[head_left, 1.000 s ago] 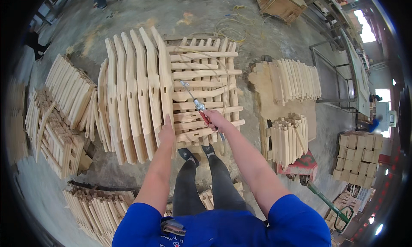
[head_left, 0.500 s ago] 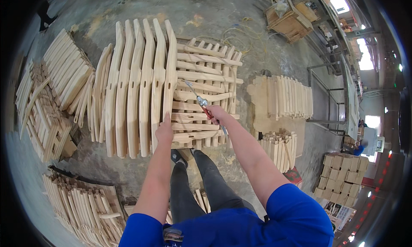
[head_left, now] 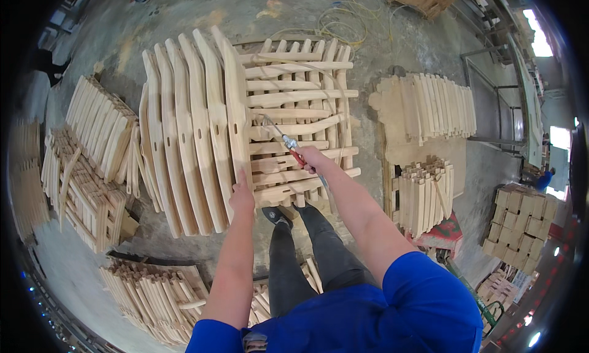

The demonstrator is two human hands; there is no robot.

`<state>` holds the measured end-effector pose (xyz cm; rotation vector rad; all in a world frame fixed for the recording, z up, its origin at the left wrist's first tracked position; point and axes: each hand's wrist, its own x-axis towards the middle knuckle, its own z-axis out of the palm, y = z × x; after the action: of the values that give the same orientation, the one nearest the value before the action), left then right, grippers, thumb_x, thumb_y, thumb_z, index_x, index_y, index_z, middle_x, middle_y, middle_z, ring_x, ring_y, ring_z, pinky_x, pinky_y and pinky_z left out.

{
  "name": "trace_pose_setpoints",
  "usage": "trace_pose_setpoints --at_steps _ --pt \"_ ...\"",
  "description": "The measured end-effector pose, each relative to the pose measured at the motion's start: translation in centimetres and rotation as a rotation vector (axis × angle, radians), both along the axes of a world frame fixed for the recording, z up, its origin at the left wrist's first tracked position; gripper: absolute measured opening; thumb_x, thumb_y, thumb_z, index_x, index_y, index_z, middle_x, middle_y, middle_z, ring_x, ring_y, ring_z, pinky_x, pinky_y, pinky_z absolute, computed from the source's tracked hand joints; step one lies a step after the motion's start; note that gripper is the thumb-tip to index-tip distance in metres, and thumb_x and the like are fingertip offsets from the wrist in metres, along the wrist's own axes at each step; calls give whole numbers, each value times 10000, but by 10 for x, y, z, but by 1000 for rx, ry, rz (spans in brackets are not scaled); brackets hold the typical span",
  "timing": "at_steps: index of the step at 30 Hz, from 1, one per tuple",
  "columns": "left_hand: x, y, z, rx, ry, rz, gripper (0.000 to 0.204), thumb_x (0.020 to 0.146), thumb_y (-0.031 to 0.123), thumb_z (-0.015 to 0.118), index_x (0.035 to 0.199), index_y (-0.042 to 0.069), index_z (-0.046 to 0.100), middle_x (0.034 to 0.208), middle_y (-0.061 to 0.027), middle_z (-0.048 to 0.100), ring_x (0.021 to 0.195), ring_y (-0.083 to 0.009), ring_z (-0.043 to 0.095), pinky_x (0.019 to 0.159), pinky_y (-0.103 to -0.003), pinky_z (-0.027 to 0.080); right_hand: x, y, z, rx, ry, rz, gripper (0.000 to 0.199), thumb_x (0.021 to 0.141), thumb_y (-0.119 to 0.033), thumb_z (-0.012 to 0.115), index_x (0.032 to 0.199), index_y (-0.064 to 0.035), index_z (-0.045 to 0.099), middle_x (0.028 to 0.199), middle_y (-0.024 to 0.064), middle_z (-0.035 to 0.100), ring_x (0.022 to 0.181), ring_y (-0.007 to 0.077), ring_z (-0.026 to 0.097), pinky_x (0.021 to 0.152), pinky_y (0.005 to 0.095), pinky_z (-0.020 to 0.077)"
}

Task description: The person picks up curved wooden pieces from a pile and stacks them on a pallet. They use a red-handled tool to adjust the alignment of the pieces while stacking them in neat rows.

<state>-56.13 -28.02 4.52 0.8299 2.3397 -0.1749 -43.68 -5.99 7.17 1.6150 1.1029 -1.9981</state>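
My right hand grips a slim tool with a red handle and a metal tip; the tip points at a slot in a long curved wooden piece. My left hand rests on the lower end of that same piece. It stands as the rightmost of a row of upright curved wooden pieces. Right of it lies a stack of shorter wooden slats, laid crosswise. My legs and dark shoes show below the stack.
More stacks of wooden parts stand at the left, lower left and right. A smaller bundle sits on a red stand. Pale stacked boxes are far right. A yellow cable lies on the concrete floor.
The view has shifted slightly; both hands stay on the same curved piece, with the tool tip still at its slot.
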Motion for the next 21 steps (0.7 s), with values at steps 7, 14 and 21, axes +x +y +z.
trace_pose_setpoints --at_steps 7,14,21 --pt "3 20 17 -142 -91 36 800 835 67 441 1418 228 -83 1097 -204 497 895 -320 589 716 -416 488 7 17 -16 -23 12 144 316 896 -361 452 778 -69 491 568 55 496 336 64 311 298 235 225" --pt "5 29 22 -176 -119 61 798 835 67 445 1418 224 -77 1113 -222 474 912 -339 577 748 -427 479 13 33 -22 -117 13 149 290 891 -348 459 838 -72 533 597 59 511 347 82 308 312 241 217" --pt "1 23 19 -170 -123 73 860 801 28 464 1411 229 -107 1131 -226 459 921 -344 574 739 -434 482 28 47 6 -265 242 45 302 894 -348 450 804 -67 517 564 40 472 350 61 289 317 230 200"
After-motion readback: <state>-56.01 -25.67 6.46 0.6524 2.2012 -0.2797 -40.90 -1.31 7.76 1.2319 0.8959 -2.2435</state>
